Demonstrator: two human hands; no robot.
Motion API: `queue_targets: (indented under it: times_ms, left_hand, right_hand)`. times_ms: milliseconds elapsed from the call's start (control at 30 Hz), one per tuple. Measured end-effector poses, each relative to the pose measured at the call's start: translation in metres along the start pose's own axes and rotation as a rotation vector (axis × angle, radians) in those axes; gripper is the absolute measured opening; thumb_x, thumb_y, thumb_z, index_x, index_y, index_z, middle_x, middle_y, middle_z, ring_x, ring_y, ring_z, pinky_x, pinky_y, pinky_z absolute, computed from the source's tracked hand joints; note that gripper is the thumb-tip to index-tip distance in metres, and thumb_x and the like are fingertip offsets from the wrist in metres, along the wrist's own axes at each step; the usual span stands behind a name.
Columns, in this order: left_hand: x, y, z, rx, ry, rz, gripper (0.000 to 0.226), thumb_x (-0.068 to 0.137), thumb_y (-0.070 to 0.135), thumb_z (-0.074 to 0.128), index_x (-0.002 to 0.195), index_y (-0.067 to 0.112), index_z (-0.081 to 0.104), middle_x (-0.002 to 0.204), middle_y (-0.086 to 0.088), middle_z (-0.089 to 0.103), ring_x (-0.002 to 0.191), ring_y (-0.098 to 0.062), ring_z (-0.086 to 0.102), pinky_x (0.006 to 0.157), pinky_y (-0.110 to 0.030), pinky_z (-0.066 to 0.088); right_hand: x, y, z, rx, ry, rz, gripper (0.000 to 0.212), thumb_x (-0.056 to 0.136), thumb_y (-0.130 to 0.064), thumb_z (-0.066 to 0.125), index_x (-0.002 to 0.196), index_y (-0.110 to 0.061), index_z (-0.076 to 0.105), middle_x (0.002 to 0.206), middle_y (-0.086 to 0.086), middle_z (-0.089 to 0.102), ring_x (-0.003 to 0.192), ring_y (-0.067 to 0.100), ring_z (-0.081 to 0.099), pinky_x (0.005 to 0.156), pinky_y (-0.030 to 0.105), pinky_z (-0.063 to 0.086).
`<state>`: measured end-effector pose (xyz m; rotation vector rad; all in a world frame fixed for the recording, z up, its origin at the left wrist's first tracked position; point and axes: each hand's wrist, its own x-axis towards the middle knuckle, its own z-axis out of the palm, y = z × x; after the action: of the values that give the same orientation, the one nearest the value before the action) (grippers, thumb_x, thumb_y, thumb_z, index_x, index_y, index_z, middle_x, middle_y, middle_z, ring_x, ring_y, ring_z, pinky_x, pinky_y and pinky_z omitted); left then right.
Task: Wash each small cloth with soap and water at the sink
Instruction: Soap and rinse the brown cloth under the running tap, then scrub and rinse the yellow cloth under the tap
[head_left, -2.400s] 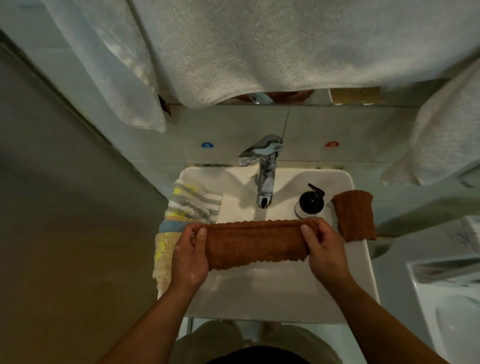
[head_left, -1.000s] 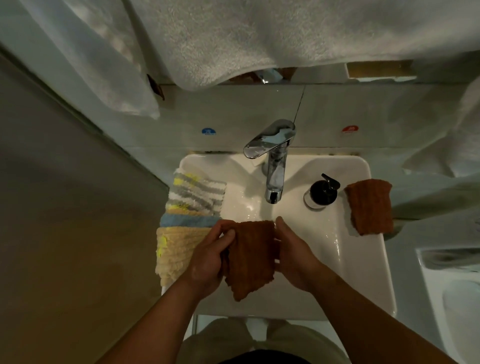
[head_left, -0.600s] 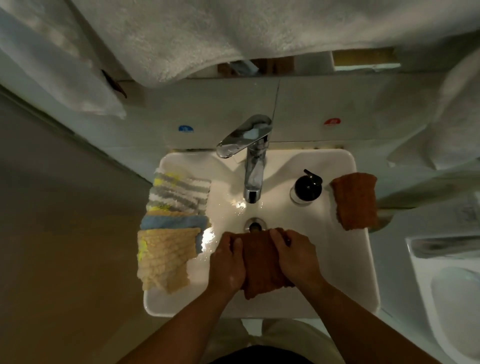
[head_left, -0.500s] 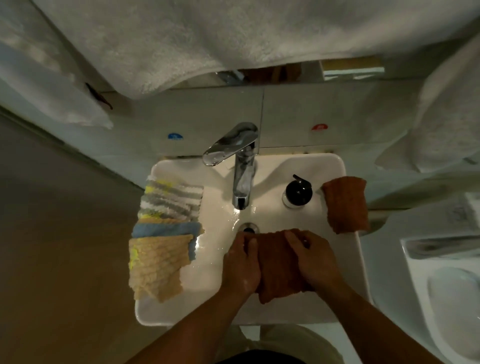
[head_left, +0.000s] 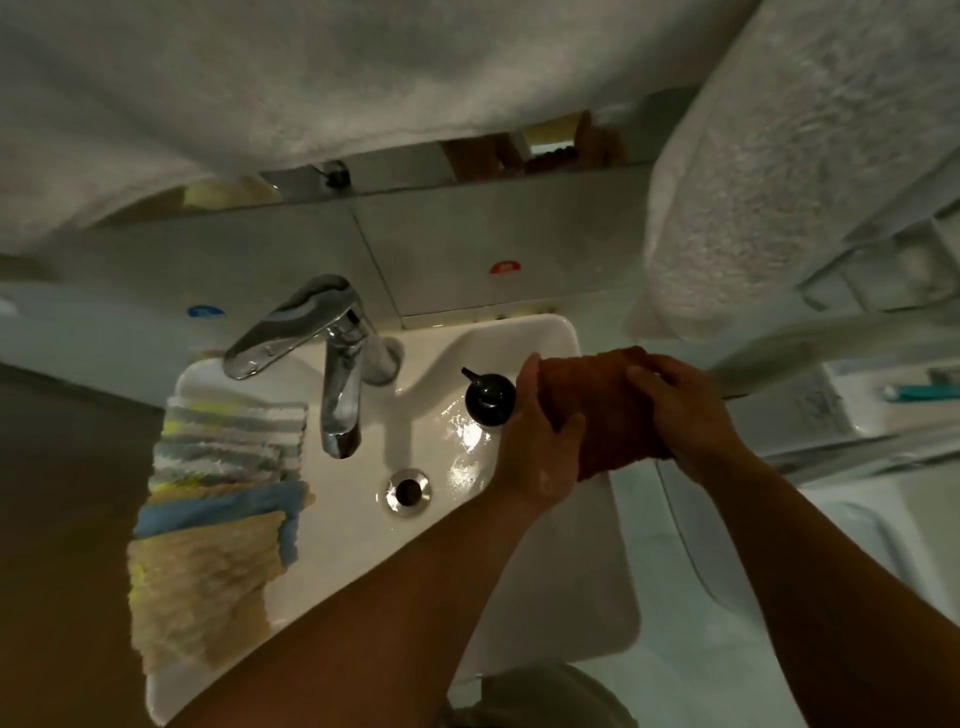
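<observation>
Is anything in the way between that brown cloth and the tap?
Yes. The black soap pump stands on the sink, between the brown cloth held in both hands and the tap.

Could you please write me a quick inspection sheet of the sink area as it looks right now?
Surface: white sink, basin wet and glistening; drain open; no water seen running from the faucet.
Job's things: brown cloth held over the sink's right edge; stack of striped, blue and yellow cloths on the left rim.
Clutter: black soap pump beside the left hand.
Grippers: left hand and right hand both closed on the brown cloth.
Cables: nothing seen.
Surroundings: white towels hanging above; blue sticker and red sticker on the wall; white fixture on the right.
</observation>
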<state>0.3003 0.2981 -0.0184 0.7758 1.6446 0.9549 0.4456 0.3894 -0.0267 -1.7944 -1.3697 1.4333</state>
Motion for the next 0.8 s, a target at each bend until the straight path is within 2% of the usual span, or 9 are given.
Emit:
queue_targets:
  times_ms: [67, 167, 233, 300, 367, 500, 633, 733, 800]
  left_hand:
    - [0.003, -0.008, 0.003, 0.074, 0.015, 0.022, 0.082, 0.099, 0.008, 0.056, 0.159, 0.036, 0.007, 0.159, -0.001, 0.033, 0.143, -0.018, 0.036, 0.116, -0.038, 0.037]
    - [0.002, -0.025, 0.008, 0.302, 0.083, 0.091, 0.073, 0.100, 0.014, 0.056, 0.159, 0.033, 0.017, 0.161, -0.002, 0.028, 0.146, -0.019, 0.032, 0.120, -0.039, 0.033]
    - [-0.003, -0.034, 0.011, 0.415, 0.127, 0.148, 0.064, 0.101, 0.018, 0.053, 0.158, 0.029, 0.025, 0.164, 0.000, 0.022, 0.149, -0.022, 0.027, 0.121, -0.042, 0.033]
    - [-0.007, -0.036, 0.013, 0.488, 0.161, 0.209, 0.060, 0.102, 0.018, 0.050, 0.157, 0.026, 0.028, 0.166, 0.003, 0.018, 0.152, -0.021, 0.020, 0.122, -0.036, 0.027]
    - [-0.007, -0.035, 0.013, 0.512, 0.136, 0.236, 0.061, 0.102, 0.013, 0.048, 0.158, 0.022, 0.025, 0.165, 0.001, 0.019, 0.152, -0.020, 0.018, 0.122, -0.032, 0.022]
    - [0.003, -0.040, 0.015, 0.497, -0.021, 0.144, 0.067, 0.103, 0.012, 0.045, 0.161, 0.022, 0.013, 0.167, -0.001, 0.015, 0.153, -0.021, 0.013, 0.126, -0.036, 0.019]
    - [0.008, -0.047, 0.013, 0.531, -0.064, 0.157, 0.066, 0.105, 0.017, 0.043, 0.161, 0.024, 0.009, 0.167, 0.000, 0.015, 0.154, -0.022, 0.014, 0.125, -0.037, 0.020]
    - [0.002, -0.053, 0.001, 0.551, -0.078, 0.165, 0.068, 0.105, 0.020, 0.046, 0.161, 0.028, 0.009, 0.167, 0.001, 0.016, 0.154, -0.021, 0.016, 0.122, -0.034, 0.019]
    - [-0.007, -0.061, -0.016, 0.610, -0.105, 0.140, 0.069, 0.104, 0.026, 0.049, 0.161, 0.028, 0.010, 0.167, 0.001, 0.018, 0.153, -0.021, 0.017, 0.122, -0.034, 0.017]
  right_hand:
    - [0.009, 0.007, 0.002, -0.096, -0.016, -0.011, 0.035, 0.096, -0.042, 0.063, 0.126, -0.024, 0.067, 0.114, 0.003, 0.071, 0.103, 0.026, 0.068, 0.090, 0.053, 0.058]
    - [0.004, 0.011, 0.000, -0.243, -0.033, -0.028, 0.047, 0.098, -0.042, 0.061, 0.140, -0.023, 0.054, 0.120, 0.002, 0.064, 0.104, 0.026, 0.066, 0.085, 0.051, 0.060]
    - [-0.006, 0.017, -0.008, -0.331, 0.008, -0.147, 0.049, 0.099, -0.031, 0.063, 0.145, -0.026, 0.047, 0.124, -0.003, 0.055, 0.100, 0.020, 0.062, 0.078, 0.040, 0.061]
    - [-0.015, 0.023, -0.017, -0.442, 0.056, -0.342, 0.049, 0.097, -0.011, 0.062, 0.143, -0.025, 0.052, 0.131, -0.002, 0.052, 0.096, 0.016, 0.061, 0.074, 0.029, 0.056]
    - [-0.015, 0.030, -0.020, -0.491, -0.006, -0.424, 0.052, 0.092, 0.005, 0.061, 0.136, -0.023, 0.058, 0.135, 0.003, 0.052, 0.092, 0.016, 0.063, 0.072, 0.025, 0.056]
    - [-0.010, 0.043, -0.014, -0.517, -0.152, -0.385, 0.060, 0.088, 0.012, 0.063, 0.139, -0.018, 0.056, 0.134, 0.007, 0.059, 0.089, 0.016, 0.066, 0.081, 0.026, 0.056]
    - [-0.007, 0.041, -0.016, -0.563, -0.203, -0.333, 0.057, 0.092, 0.007, 0.061, 0.143, -0.017, 0.053, 0.131, 0.003, 0.065, 0.087, 0.009, 0.066, 0.074, 0.004, 0.044]
    - [-0.018, 0.031, -0.022, -0.617, -0.102, -0.343, 0.052, 0.093, -0.002, 0.066, 0.141, -0.019, 0.056, 0.131, 0.005, 0.065, 0.088, 0.009, 0.062, 0.080, 0.015, 0.046]
    - [-0.033, 0.021, -0.024, -0.685, 0.001, -0.391, 0.046, 0.091, -0.008, 0.072, 0.135, -0.019, 0.061, 0.125, 0.006, 0.066, 0.086, 0.008, 0.059, 0.078, 0.021, 0.045]
